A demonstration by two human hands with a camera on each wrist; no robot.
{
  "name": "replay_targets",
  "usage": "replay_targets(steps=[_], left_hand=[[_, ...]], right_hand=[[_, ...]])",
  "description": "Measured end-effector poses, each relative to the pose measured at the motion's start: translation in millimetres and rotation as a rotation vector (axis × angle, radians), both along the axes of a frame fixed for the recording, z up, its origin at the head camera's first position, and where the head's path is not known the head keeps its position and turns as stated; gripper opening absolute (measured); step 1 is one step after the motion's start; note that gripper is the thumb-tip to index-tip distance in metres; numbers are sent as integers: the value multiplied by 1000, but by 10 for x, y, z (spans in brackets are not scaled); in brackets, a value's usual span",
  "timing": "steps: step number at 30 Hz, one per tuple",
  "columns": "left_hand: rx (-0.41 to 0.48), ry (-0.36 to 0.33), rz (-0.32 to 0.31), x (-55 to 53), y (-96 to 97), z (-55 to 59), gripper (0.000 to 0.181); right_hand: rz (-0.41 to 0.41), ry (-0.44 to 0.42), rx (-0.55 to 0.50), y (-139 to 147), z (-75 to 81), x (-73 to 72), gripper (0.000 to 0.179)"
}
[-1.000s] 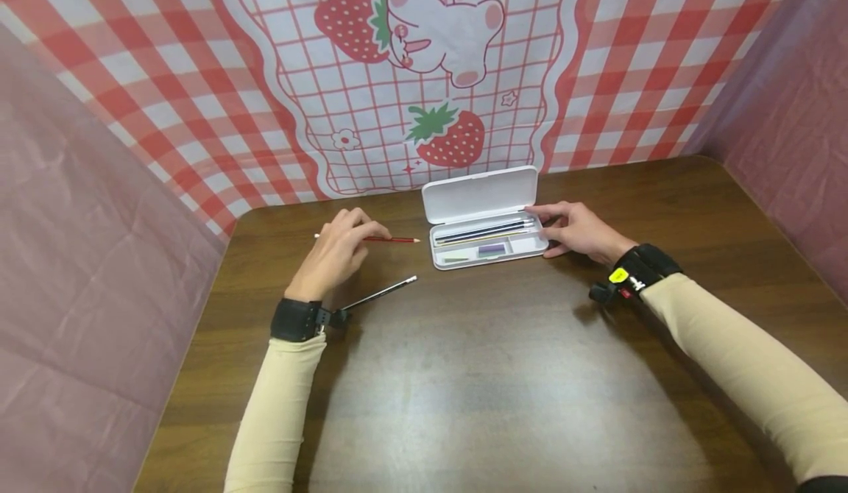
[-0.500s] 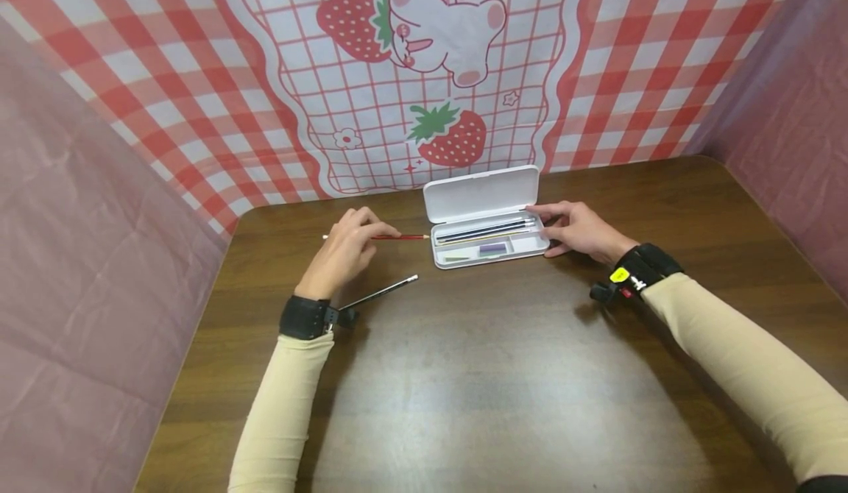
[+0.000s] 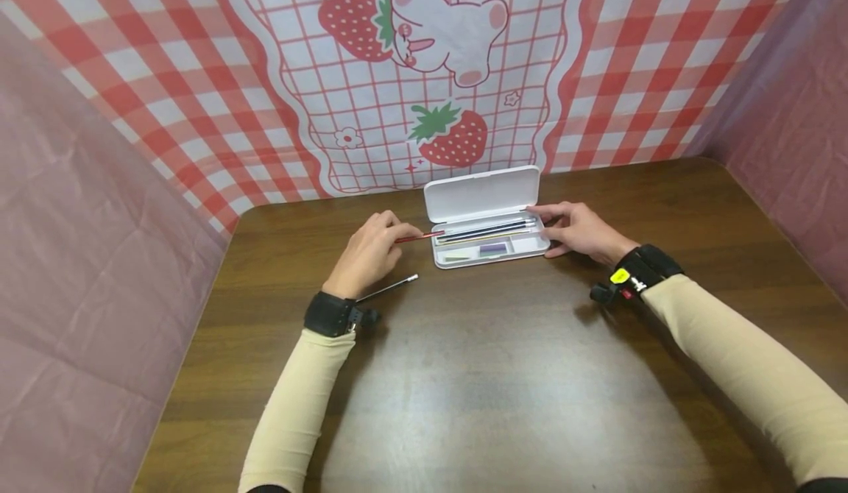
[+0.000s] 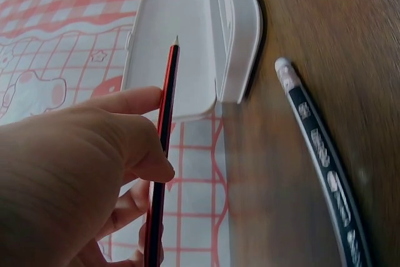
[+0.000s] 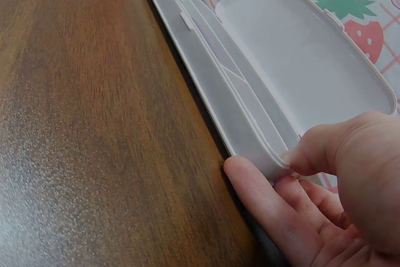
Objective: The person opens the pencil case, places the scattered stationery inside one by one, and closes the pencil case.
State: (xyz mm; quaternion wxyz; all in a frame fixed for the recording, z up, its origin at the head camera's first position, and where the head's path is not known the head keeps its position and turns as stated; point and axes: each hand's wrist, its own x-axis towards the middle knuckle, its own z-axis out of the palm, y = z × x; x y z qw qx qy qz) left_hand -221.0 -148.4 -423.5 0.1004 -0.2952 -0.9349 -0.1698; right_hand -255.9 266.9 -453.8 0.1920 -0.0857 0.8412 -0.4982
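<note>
My left hand (image 3: 371, 254) pinches a red-and-black pencil (image 4: 165, 117) between thumb and fingers. In the head view its sharpened tip overlaps the left end of the white pencil case (image 3: 490, 261). The case stands open, its lid (image 3: 482, 195) leaning up at the back. Several dark pencils (image 3: 486, 231) and a yellowish one lie in the long compartment. A purple-and-white block (image 3: 492, 249) sits in a front compartment. My right hand (image 3: 583, 234) grips the case's right end, thumb at the rim and fingers against the outer wall (image 5: 215, 101).
A black pencil with a white eraser end (image 4: 322, 154) lies on the brown wooden table (image 3: 503, 375), beside my left wrist. Behind the case hangs a red-and-white checked cloth (image 3: 616, 59) with strawberries. Pinkish curtains (image 3: 86, 257) flank the table on both sides.
My left hand has moved right with the red-and-black pencil, from the table left of the case until the tip reaches over its left end. The right hand has stayed in place.
</note>
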Motion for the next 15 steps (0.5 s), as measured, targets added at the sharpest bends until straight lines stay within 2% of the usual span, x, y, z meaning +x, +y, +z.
replay_targets(steps=[9, 15], left_hand=[[29, 8, -6, -46, 162, -26, 44], [-3, -23, -22, -100, 303, -43, 45]], right_hand=[[2, 16, -5, 0, -11, 7, 61], [-12, 8, -4, -4, -13, 5, 61]])
